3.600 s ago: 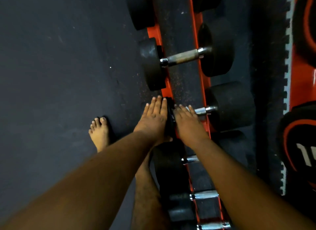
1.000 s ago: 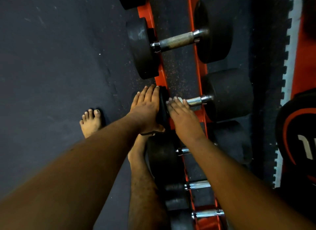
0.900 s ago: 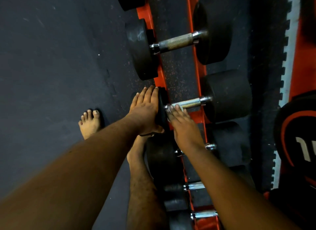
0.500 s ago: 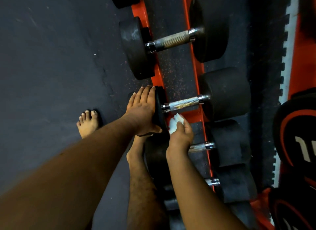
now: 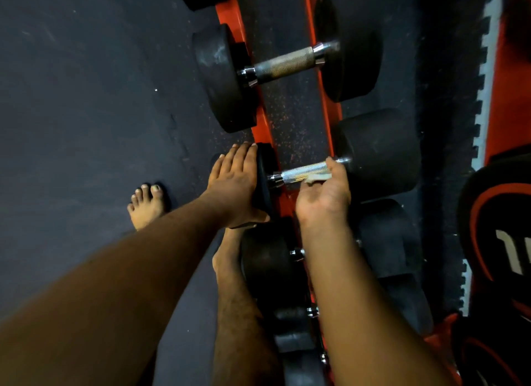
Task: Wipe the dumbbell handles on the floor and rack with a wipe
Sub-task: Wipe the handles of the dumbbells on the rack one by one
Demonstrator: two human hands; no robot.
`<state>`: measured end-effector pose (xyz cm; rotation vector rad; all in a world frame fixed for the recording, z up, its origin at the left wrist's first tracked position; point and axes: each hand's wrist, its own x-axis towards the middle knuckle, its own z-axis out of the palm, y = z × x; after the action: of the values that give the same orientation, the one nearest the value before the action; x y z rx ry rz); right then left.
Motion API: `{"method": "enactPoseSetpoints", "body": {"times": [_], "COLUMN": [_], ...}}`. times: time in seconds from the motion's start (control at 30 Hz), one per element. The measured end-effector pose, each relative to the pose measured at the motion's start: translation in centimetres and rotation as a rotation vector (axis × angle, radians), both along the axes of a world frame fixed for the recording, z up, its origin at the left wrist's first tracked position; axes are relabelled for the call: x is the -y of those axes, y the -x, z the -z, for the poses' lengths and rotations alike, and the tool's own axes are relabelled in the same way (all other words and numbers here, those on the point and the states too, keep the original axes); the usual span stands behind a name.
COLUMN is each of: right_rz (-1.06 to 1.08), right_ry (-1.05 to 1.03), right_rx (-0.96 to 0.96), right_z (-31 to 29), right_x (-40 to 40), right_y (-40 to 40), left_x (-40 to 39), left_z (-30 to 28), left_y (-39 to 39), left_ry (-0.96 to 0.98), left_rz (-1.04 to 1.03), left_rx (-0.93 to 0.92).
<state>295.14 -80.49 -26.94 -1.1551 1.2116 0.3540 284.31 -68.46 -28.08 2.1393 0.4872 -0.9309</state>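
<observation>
Dumbbell handles are the job, and the one being worked (image 5: 304, 171) sits on the orange rack (image 5: 263, 127), its chrome bar lying between two black heads. Going left to right: a bare foot (image 5: 146, 206) stands on the dark floor (image 5: 71, 98) just beside the rack. The left hand (image 5: 234, 184) lies flat, fingers straight, against the outer face of the near head (image 5: 264, 179), bracing it. The right hand (image 5: 324, 193) is palm-up with fingers curled under the far end of the bar, pinching a pale wipe (image 5: 317, 178) against the metal.

What could go wrong — the dumbbell could roll in its cradle if the right hand drags hard while the left eases off, and the foot is close below the rack edge. The wipe is bunched small, so it may skip part of the knurling or slip out of the fingers. The bar's upper side looks uncovered by the wipe.

Containers: none show, unless the rack counts. It holds this dumbbell, a larger one (image 5: 284, 64) beyond, still to be reached, and more nearer the person, partly hidden by the right forearm.
</observation>
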Motion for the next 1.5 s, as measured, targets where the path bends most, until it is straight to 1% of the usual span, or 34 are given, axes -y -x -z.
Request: {"method": "enactPoseSetpoints", "body": {"times": [0.07,0.13,0.37,0.53,0.7,0.87,0.93,1.03,1.07,1.13,1.2,1.27,1.33,1.4,1.47,1.5], "right_rz": [-0.050,-0.052,-0.080,-0.150,-0.141,-0.266,-0.252,-0.148,-0.166,-0.271,-0.314,-0.244,-0.202,-0.334,-0.563,-0.665], "right_ry": [-0.011,-0.046,0.036,-0.004,-0.013,-0.087,-0.113,-0.121,-0.112,-0.105,-0.139,-0.156,-0.109,-0.044,0.055,0.113], "right_rx": [-0.043,-0.035,-0.064,-0.114,-0.071,-0.115,-0.083,-0.009,-0.027,-0.095,-0.117,-0.048,-0.003,-0.074,-0.176,-0.183], "right_z": [0.9,1.3,1.0,1.5,0.9,2.4,2.1,1.6,1.7,2.3,2.3,2.2,2.3,2.8,3.4,3.5], "right_x": [0.2,0.6,0.8,0.4,0.9,0.9,1.6,2.2,1.9,1.3,0.9,1.2,1.6,1.4,1.3,1.3], "right_y": [-1.2,-1.9,-1.5,-1.9,-0.6,0.3,-0.1,-0.3,0.1,1.3,1.3,0.0,-0.5,1.1,3.9,5.1], "left_x": [-0.1,-0.2,-0.2,-0.2,-0.1,-0.1,-0.2,-0.2,-0.2,-0.2,-0.2,-0.3,-0.2,-0.2,-0.2,-0.2], "left_z": [0.0,0.0,-0.1,-0.2,-0.2,-0.3,-0.3,-0.2,-0.1,0.0,0.0,0.0,0.0,-0.1,-0.2,-0.1], "left_y": [0.0,0.0,0.1,0.0,0.1,0.0,0.0,0.1,0.1,0.1,0.1,0.3,0.2,0.1,0.0,0.0], "left_ry": [0.010,0.018,0.005,0.015,0.005,0.000,0.009,0.014,0.014,0.012,0.014,0.017,0.022,0.016,0.008,0.008], "left_rz": [0.007,0.008,0.003,0.008,0.000,-0.003,0.001,-0.001,0.000,-0.003,-0.006,-0.020,-0.023,-0.025,-0.021,-0.023], "left_rx": [-0.004,-0.009,0.004,-0.005,0.004,0.001,-0.004,-0.002,-0.001,-0.004,-0.007,-0.004,-0.002,0.000,-0.001,0.000]}}
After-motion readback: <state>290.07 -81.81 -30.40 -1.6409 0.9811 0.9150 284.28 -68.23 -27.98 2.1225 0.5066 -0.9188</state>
